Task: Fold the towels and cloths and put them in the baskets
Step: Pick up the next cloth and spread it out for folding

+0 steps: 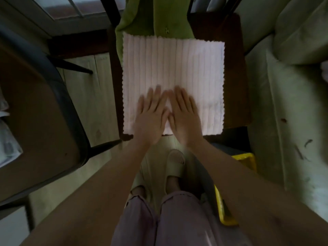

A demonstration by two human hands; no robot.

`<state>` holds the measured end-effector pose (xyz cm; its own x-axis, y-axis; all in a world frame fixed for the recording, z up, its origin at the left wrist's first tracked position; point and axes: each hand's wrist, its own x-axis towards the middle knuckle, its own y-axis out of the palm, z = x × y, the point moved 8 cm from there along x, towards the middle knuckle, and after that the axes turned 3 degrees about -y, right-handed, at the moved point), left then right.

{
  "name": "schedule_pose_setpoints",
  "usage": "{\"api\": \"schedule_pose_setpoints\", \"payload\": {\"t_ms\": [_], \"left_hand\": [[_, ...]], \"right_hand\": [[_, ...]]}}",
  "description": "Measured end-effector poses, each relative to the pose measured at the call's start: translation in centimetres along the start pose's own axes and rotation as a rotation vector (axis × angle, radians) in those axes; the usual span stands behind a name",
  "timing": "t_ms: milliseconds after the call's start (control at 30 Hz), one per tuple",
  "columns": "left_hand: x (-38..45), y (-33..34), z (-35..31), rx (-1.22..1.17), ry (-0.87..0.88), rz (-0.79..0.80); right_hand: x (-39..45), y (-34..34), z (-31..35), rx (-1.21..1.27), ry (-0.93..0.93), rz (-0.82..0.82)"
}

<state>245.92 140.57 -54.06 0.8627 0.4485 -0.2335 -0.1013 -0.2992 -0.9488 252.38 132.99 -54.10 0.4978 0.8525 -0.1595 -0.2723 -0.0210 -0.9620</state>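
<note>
the dark brown wooden chair seat (pixel 236 71) is almost wholly covered by the pale pink ribbed square cloth (pixel 177 68), leaving bare strips only along its right and left edges. the left hand (pixel 150 119) and right hand (pixel 184 118) lie flat on the cloth's near half, side by side and touching, so its far half is open from above. at the far edge a green garment (pixel 142 18) hangs down onto the seat and blocks that side. the brown round-cornered table with a dark rim (pixel 35 112) stands to the left, with a strip of pale floor (pixel 99 96) between. a pale sofa (pixel 292 86) crowds the right side, and a yellow plastic basket (pixel 248 162) sits low beside the near right corner.
</note>
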Motion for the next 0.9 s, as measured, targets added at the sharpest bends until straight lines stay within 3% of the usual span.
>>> {"api": "schedule_pose_setpoints", "payload": {"t_ms": [133, 333, 533, 667, 800, 900], "left_hand": [[-1.1, 0.4, 3.3, 0.097, 0.067, -0.025], [-3.2, -0.5, 6.4, -0.008, -0.005, 0.064], [-4.6, -2.9, 1.6, -0.181, 0.323, 0.110], [-3.8, -2.3, 0.9, -0.088, 0.289, 0.177], [-3.3, -2.6, 0.8, -0.011, 0.324, 0.167], [-3.6, -2.9, 0.9, -0.032, 0.318, 0.114]], "right_hand": [[-0.8, 0.5, -3.1, -0.076, -0.017, 0.008], [-5.0, -2.0, -9.0, -0.068, 0.244, 0.046], [-6.8, -3.7, -2.2, 0.127, -0.153, 0.130], [-6.1, -2.5, -2.2, 0.074, -0.151, 0.253], [-5.5, -2.7, -2.6, 0.041, -0.185, 0.190], [-5.1, -4.0, -2.8, 0.155, -0.145, 0.102]]}}
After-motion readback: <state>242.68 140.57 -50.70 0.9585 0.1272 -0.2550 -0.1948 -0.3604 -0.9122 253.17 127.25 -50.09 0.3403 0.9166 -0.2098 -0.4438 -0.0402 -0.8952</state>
